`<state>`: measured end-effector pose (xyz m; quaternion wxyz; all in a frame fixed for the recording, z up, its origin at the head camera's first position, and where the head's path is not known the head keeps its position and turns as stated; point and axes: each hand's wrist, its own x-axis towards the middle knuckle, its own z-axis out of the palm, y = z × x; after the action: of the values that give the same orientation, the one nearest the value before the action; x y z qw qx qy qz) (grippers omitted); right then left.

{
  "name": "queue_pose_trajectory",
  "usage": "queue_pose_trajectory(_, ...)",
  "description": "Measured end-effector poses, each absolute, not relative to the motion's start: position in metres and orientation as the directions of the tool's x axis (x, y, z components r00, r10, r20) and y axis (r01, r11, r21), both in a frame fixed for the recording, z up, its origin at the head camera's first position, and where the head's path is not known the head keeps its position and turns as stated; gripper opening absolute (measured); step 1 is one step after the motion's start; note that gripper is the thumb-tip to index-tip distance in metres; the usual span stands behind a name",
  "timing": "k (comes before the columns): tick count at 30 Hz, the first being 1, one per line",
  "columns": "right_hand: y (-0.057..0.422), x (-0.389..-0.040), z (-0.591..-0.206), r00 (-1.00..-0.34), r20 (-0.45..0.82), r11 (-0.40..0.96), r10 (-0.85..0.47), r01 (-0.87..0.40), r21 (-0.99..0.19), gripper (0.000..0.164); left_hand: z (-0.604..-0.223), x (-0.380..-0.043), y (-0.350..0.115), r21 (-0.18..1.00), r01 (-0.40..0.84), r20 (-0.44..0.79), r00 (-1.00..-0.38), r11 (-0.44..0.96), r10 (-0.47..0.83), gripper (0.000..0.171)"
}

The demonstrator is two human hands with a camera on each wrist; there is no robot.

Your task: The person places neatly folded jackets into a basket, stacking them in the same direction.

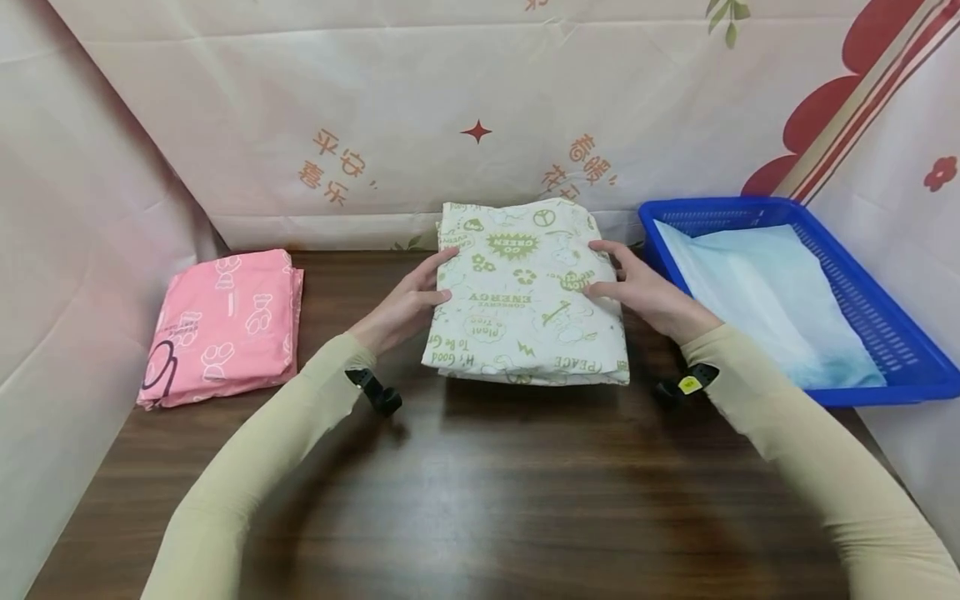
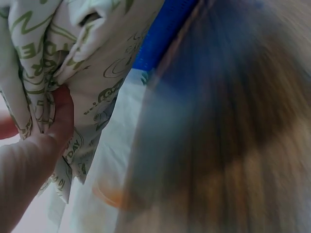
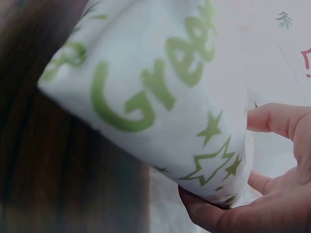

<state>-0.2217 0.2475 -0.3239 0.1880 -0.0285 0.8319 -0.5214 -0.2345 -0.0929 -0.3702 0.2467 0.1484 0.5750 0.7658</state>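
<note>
Head view: A person's left hand (image 1: 401,308) and right hand (image 1: 648,287) grasped a folded white cloth (image 1: 517,279) from opposite sides, over the middle of a dark wood table (image 1: 480,508). Neither hand was free: the left pinched the bundle's left edge, where the left wrist view showed a thumb set against stacked, rumpled layers, and the right took the other edge between thumb and fingers. The paired hold was likely meant to share the soft load and stop the layers from slipping apart. The near edge stood off the wood above a shadow, suggesting a bundle held up; whether its far edge touched anything could not be told.

Pale sleeves (image 1: 258,450) covered both arms. Beyond the left hand, a folded pink cloth (image 1: 225,333) lay flat on the table, well apart from the white one, its place at the side seemingly keeping the middle open for work. Beyond the right hand, a blue basket (image 1: 911,389) held a pale blue cloth (image 1: 780,308), its raised walls apparently there to contain the limp fabric. Printed drapes (image 1: 420,83) enclosed the back and sides, probably as a plain screen around the workspace.
</note>
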Motion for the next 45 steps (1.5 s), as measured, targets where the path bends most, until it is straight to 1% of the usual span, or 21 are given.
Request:
queue_pose_trajectory(5,0.263,-0.225,-0.310,-0.935,-0.268,0.475,-0.231,0.132,-0.870,0.084,-0.358,-0.240,-0.075,0.939,-0.208,-0.020,-0.827,-0.273,0.562,0.065)
queue_pose_trajectory(9,0.273,-0.226,-0.306,-0.941,-0.265,0.508,-0.211,0.125,-0.852,0.088,-0.350,-0.241,-0.063,0.929,-0.213,0.001,-0.817,-0.303,0.577,0.066)
queue_pose_trajectory(15,0.288,-0.224,-0.302,-0.956,-0.243,0.574,-0.166,0.106,-0.812,0.089,-0.342,-0.241,-0.044,0.931,-0.193,0.034,-0.798,-0.310,0.601,0.065)
queue_pose_trajectory(19,0.300,-0.222,-0.297,-0.960,-0.230,0.590,-0.157,0.096,-0.802,0.089,-0.337,-0.243,-0.030,0.932,-0.189,0.042,-0.791,-0.309,0.610,0.066)
queue_pose_trajectory(30,0.334,-0.221,-0.279,-0.982,-0.160,0.627,-0.098,0.064,-0.776,0.085,-0.323,-0.248,0.007,0.914,-0.181,0.077,-0.802,-0.363,0.592,0.066)
queue_pose_trajectory(35,0.354,-0.219,-0.275,-0.985,-0.157,0.633,-0.076,0.074,-0.771,0.078,-0.320,-0.250,0.027,0.927,-0.132,0.103,-0.810,-0.351,0.577,0.066)
queue_pose_trajectory(39,0.370,-0.219,-0.271,-0.987,-0.151,0.650,-0.054,0.080,-0.756,0.076,-0.320,-0.251,0.044,0.934,-0.083,0.132,-0.822,-0.346,0.554,0.066)
queue_pose_trajectory(42,0.381,-0.222,-0.268,-0.988,-0.150,0.664,-0.048,0.081,-0.743,0.078,-0.319,-0.252,0.057,0.929,-0.075,0.143,-0.831,-0.364,0.537,0.067)
queue_pose_trajectory(45,0.392,-0.225,-0.267,-0.986,-0.156,0.681,-0.052,0.080,-0.728,0.077,-0.319,-0.252,0.071,0.915,-0.095,0.139,-0.837,-0.392,0.529,0.068)
